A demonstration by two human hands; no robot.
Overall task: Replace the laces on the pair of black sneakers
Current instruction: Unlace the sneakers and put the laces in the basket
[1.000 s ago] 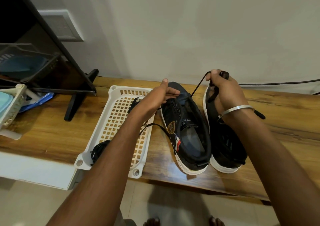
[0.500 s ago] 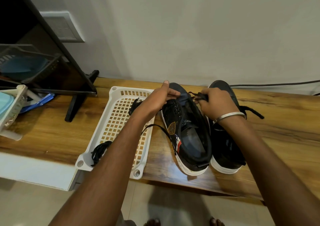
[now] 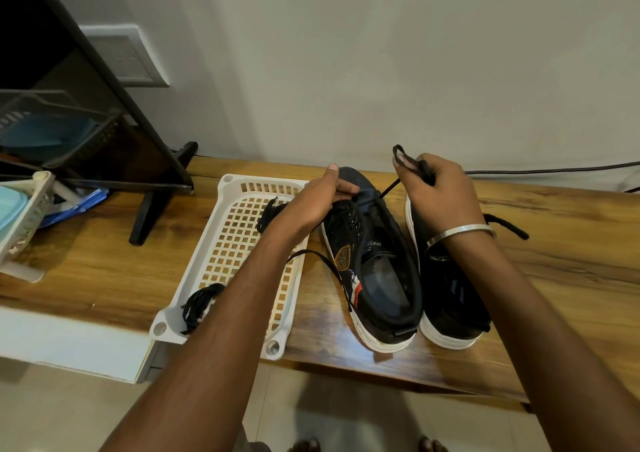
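Observation:
Two black sneakers with white soles stand side by side on the wooden table [image 3: 104, 271], toes toward the wall. My left hand [image 3: 311, 206] grips the toe end of the left sneaker [image 3: 374, 271] at its front eyelets. My right hand [image 3: 440, 192], above the toe of the right sneaker [image 3: 453, 299], pinches a black lace [image 3: 388, 188] that runs taut down to the left sneaker's front eyelets. The lace's other part trails off the sneaker's left side over the tray. A further lace end lies on the table right of my right wrist.
A white slotted plastic tray [image 3: 228, 244] lies left of the sneakers with a bundled black lace [image 3: 201, 302] at its near corner. A black stand [image 3: 152, 209] and a rack with blue items sit at the far left. A dark cable [image 3: 554, 169] runs along the wall.
My right hand first dropped from a raised pull to the left sneaker's toe, then rose again up and to the right, drawing the lace taut. My left hand stayed on the sneaker.

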